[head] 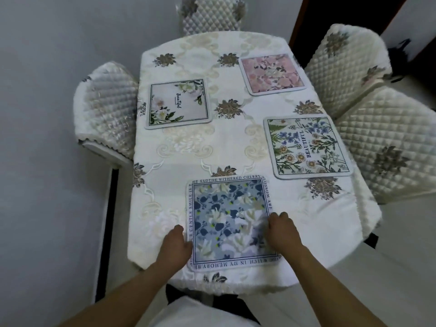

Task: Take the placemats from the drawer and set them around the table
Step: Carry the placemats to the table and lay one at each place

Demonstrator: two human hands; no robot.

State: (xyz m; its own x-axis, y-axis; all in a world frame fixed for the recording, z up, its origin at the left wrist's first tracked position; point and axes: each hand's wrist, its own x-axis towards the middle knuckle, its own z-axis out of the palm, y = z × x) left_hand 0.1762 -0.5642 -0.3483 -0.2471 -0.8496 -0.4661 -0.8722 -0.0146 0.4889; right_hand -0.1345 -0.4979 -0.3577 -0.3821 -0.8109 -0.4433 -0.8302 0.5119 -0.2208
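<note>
Several square floral placemats lie on the table (pixel 169 161), which wears a cream embroidered cloth. The blue-flowered placemat (pixel 230 220) with lettering round its border lies flat at the near end. My left hand (pixel 175 244) rests at its left edge with fingers curled. My right hand (pixel 283 232) lies on its right edge, fingers bent over the mat. A white placemat with green leaves (pixel 178 103) is at the left side. A pink placemat (pixel 271 73) sits at the far right. A "BEAUTIFUL" wildflower placemat (pixel 309 147) lies at the right side.
Quilted cream chairs surround the table: one at the left (pixel 106 114), one at the far end (pixel 212 15), two at the right (pixel 349 67) (pixel 387 147). A grey wall runs along the left. A dark door frame (pixel 299 27) stands at the back right.
</note>
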